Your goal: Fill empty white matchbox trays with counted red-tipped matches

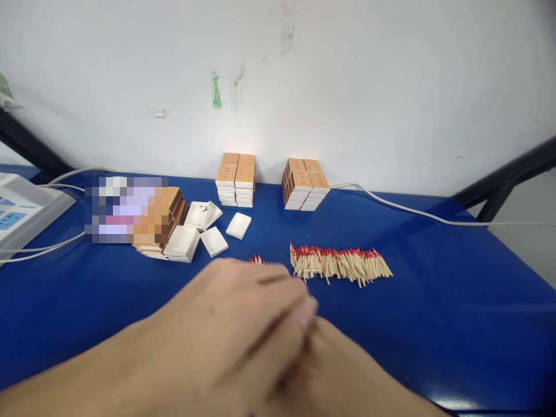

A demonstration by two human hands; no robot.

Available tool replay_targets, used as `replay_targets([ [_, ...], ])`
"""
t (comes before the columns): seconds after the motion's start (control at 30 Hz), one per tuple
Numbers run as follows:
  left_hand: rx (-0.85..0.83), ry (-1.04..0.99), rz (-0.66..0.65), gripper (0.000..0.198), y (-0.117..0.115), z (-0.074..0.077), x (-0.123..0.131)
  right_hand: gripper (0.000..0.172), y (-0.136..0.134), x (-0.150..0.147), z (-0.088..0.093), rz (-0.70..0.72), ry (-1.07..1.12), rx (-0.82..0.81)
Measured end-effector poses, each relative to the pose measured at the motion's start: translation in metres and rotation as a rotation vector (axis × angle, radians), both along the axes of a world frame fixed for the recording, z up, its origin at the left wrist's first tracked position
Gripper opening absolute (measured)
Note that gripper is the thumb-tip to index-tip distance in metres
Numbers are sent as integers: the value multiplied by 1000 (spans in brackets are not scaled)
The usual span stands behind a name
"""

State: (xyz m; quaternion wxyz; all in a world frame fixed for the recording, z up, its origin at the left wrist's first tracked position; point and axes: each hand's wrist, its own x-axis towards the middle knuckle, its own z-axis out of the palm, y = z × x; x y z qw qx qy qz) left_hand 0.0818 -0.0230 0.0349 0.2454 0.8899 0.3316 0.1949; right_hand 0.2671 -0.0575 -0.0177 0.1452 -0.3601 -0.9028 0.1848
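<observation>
My left hand point(234, 318) reaches in from the lower left, back of the hand up, its fingers bent together and smeared by motion. It lies over my right hand point(330, 359), which comes from the lower right and is mostly hidden beneath it. What the left fingers close on, if anything, does not show. Just beyond the hands, a few matches point(256, 259) with red heads peek out, partly covered. To their right lies a long row of loose matches point(341, 264), heads pointing away from me. White matchbox trays point(214, 241) lie to the left of the hands.
Two stacks of matchboxes, a left stack point(236, 179) and a right stack point(304, 184), stand by the wall. More matchboxes point(163, 217) lie at left, partly pixelated. A white device point(30, 202) sits far left. A white cable point(403, 208) runs along the right of the blue table point(434, 301).
</observation>
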Motion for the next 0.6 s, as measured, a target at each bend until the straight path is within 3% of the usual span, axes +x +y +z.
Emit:
replay_targets([
  [0.07,38,-103,210,41,-1,-10,-19,20,10,12,5,119,14,74],
  [0.1,68,-126,302,29,-4,-18,-28,21,13,20,6,99,34,134],
  [0.17,133,-106,390,11,-15,-37,-42,13,17,35,5,23,98,81],
  [0.23,122,-35,393,24,-29,-55,-50,16,17,46,-1,-45,108,-20],
  [0.3,94,13,353,38,-41,-67,-50,41,15,47,-10,-73,66,-115],
  [0.37,93,40,335,44,-47,-74,-46,55,14,43,-17,-87,28,-189],
  [0.5,28,9,319,20,-44,-75,-39,30,15,33,-16,-92,16,-297],
  [0.6,-38,-44,336,31,-42,-70,-39,20,15,34,-6,-156,54,-407],
])
